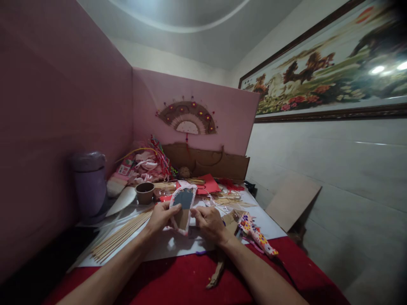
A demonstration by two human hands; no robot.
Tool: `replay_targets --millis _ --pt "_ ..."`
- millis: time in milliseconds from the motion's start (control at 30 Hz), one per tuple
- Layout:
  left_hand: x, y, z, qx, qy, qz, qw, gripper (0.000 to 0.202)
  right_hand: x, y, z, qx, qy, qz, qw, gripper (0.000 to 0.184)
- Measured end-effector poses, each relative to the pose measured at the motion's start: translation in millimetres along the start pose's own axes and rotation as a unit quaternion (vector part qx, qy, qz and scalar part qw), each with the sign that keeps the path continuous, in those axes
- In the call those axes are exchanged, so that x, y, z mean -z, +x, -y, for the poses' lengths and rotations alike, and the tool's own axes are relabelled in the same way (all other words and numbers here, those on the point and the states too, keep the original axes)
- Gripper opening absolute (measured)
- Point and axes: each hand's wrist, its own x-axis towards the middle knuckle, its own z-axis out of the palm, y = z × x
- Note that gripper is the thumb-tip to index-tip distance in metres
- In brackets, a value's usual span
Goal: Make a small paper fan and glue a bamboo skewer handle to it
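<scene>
A small cardboard piece [182,218], dark grey above and brown below, has a pink-and-white wrapping around its edge. My left hand [159,217] grips it on the left side, thumb on its front face. At its right edge, my right hand [209,222] is closed in a pinch. A thin pink-and-white strip [208,198] loops from the top of the piece down behind my right hand; it seems to run into those fingers, though the exact contact is hidden. The piece is tilted up above the white sheet [152,250].
Thin wooden sticks [122,235] lie left, near a brown cup [145,192] and a purple lidded bin [90,184]. Right are a flower-patterned piece [259,235] and torn cardboard [218,273]. Red paper [208,184] and a pink fabric pile [148,165] are behind. A decorated fan [187,118] hangs on the pink panel.
</scene>
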Motion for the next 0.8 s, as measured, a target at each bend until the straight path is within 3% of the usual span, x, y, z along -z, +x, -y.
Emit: replay_targets --millis 333,800 --pt "-2.1 -2.4 -2.0 -0.007 0.034 -0.012 0.999 0.036 11.0 1.5 1.5 0.012 -0.02 -0.035 0.999 0.043" --pt "1.1 3.1 3.2 0.009 0.025 -0.046 0.999 0.039 13.3 2.1 1.2 0.018 -0.057 -0.022 0.998 0.037"
